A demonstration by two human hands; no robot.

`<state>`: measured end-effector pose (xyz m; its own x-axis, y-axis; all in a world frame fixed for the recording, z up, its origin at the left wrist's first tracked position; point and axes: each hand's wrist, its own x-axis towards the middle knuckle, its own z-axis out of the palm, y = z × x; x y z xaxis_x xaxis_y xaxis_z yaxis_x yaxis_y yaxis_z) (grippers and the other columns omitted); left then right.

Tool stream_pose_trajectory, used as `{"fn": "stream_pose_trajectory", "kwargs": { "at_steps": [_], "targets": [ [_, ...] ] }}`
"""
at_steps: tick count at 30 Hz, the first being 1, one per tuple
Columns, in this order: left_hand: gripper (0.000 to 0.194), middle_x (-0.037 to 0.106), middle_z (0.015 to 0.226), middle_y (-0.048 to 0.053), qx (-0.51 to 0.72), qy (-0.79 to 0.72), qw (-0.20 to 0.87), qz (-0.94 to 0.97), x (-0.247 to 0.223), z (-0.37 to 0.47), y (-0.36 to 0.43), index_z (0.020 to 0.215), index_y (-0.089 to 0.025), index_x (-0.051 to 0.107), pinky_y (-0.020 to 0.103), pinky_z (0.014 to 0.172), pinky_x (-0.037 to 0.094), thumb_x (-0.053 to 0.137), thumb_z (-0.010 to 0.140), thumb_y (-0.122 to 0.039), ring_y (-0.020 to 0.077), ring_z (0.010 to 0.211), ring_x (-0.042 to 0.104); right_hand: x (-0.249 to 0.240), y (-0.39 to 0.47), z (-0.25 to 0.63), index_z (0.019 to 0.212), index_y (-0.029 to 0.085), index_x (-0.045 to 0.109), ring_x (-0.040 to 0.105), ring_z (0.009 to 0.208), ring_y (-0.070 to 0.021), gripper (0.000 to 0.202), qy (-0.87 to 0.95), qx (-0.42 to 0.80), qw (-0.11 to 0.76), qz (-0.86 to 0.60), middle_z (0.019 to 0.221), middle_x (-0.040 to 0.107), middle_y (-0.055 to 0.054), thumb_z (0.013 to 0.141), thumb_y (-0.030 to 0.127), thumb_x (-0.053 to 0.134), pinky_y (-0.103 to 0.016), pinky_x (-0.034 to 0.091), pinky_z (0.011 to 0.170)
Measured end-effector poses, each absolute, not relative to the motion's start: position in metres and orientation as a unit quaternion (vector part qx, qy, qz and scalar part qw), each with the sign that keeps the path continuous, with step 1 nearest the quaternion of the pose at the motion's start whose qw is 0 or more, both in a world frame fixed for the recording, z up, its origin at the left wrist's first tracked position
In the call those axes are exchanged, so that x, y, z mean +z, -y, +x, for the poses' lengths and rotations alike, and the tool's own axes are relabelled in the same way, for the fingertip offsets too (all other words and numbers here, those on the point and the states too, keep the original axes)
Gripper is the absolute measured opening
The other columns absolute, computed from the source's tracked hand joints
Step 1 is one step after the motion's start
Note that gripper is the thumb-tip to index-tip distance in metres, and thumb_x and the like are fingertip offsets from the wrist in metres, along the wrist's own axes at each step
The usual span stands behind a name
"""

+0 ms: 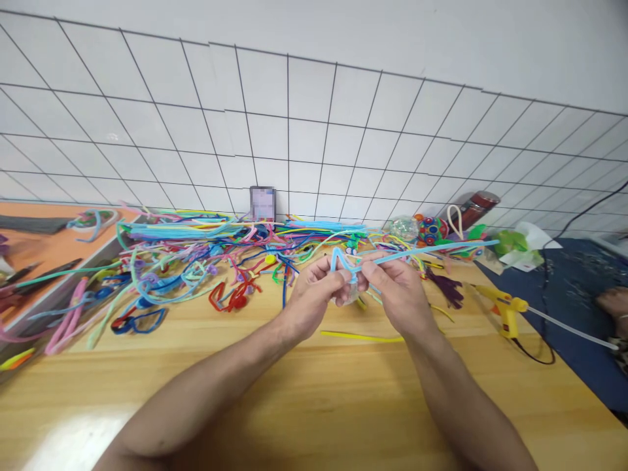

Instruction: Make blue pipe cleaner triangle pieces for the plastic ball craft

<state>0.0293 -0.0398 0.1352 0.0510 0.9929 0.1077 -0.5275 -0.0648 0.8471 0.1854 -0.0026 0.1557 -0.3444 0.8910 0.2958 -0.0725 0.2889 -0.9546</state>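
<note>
A light blue pipe cleaner [432,248] is stretched between my two hands above the table. Its left end is bent into a zigzag, and the straight length runs out to the right past my fingers. My left hand [316,288] pinches the bent part between thumb and fingertips. Just beside it, my right hand [395,288] grips the same pipe cleaner where the straight part starts. Something clear shows beneath the left fingertips, too blurred to name. A yellow pipe cleaner [363,337] lies on the wood below my hands.
Many coloured pipe cleaners [186,229] are heaped along the white tiled wall. A yellow glue gun [510,311] with its cord lies at the right. A dark red bottle [473,209] leans at the back, near a phone-like screen [263,204]. Another person's hand [615,302] shows at the right edge.
</note>
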Motion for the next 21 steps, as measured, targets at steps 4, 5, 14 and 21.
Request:
{"fn": "stream_pose_trajectory", "kwargs": {
  "at_steps": [4, 5, 14, 21],
  "targets": [
    [0.027, 0.061, 0.061, -0.002, 0.624, -0.298, 0.606, 0.393, 0.135, 0.03, 0.04, 0.075, -0.018, 0.063, 0.022, 0.051, 0.039, 0.079, 0.076, -0.039, 0.0076, 0.051, 0.048, 0.153, 0.003, 0.183, 0.069, 0.02, 0.068, 0.062, 0.063, -0.0153, 0.044, 0.638, 0.512, 0.476, -0.323, 0.066, 0.065, 0.0, 0.088, 0.059, 0.076, -0.029, 0.052, 0.062],
    [0.028, 0.061, 0.06, -0.002, 0.627, -0.297, 0.602, 0.395, 0.135, 0.03, 0.04, 0.076, -0.018, 0.063, 0.022, 0.051, 0.039, 0.079, 0.076, -0.04, 0.0077, 0.051, 0.048, 0.152, 0.003, 0.183, 0.068, 0.02, 0.068, 0.062, 0.063, -0.0158, 0.045, 0.636, 0.517, 0.472, -0.325, 0.066, 0.066, -0.001, 0.088, 0.06, 0.076, -0.029, 0.052, 0.062],
    [0.024, 0.064, 0.064, -0.001, 0.63, -0.279, 0.598, 0.409, 0.135, 0.03, 0.042, 0.077, -0.017, 0.064, 0.022, 0.052, 0.037, 0.078, 0.078, -0.036, 0.0078, 0.052, 0.049, 0.153, 0.008, 0.181, 0.067, 0.021, 0.072, 0.062, 0.061, -0.0155, 0.04, 0.605, 0.562, 0.476, -0.303, 0.065, 0.065, -0.001, 0.081, 0.057, 0.084, -0.028, 0.052, 0.059],
    [0.031, 0.065, 0.064, 0.0, 0.616, -0.263, 0.608, 0.427, 0.136, 0.029, 0.045, 0.079, -0.018, 0.064, 0.023, 0.053, 0.037, 0.082, 0.078, -0.042, 0.0094, 0.054, 0.05, 0.161, 0.013, 0.178, 0.063, 0.021, 0.069, 0.059, 0.056, -0.0154, 0.043, 0.594, 0.582, 0.465, -0.304, 0.058, 0.063, 0.0, 0.075, 0.059, 0.086, -0.028, 0.05, 0.054]
  ]
}}
